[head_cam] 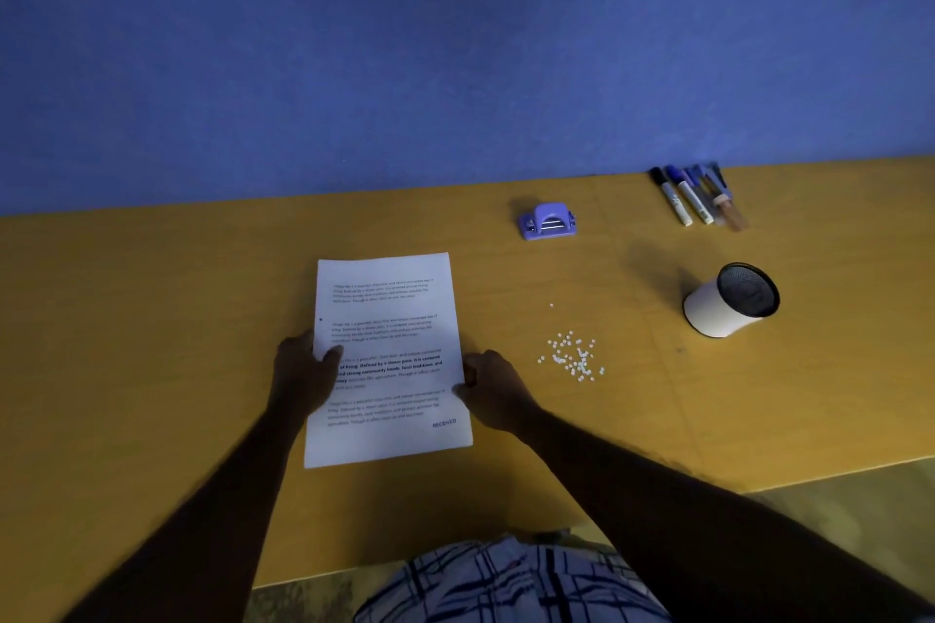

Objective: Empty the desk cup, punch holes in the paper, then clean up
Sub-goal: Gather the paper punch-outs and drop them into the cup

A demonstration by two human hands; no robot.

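Observation:
A printed white paper sheet [387, 354] lies on the yellow desk [152, 319]. My left hand [303, 369] grips its left edge, thumb on top of the text. My right hand [488, 387] pinches its right edge. To the right of the sheet lies a small scatter of white punched paper dots [574, 358]. A purple hole punch [547, 221] sits behind the sheet, near the wall. The white desk cup [728, 301] with a dark mesh inside stands at the right, looking tilted toward me, with nothing visible in it.
Several markers and pens [695, 197] lie side by side at the back right, against the blue wall [455, 41]. The desk's front edge runs close to my body; floor shows at the lower right.

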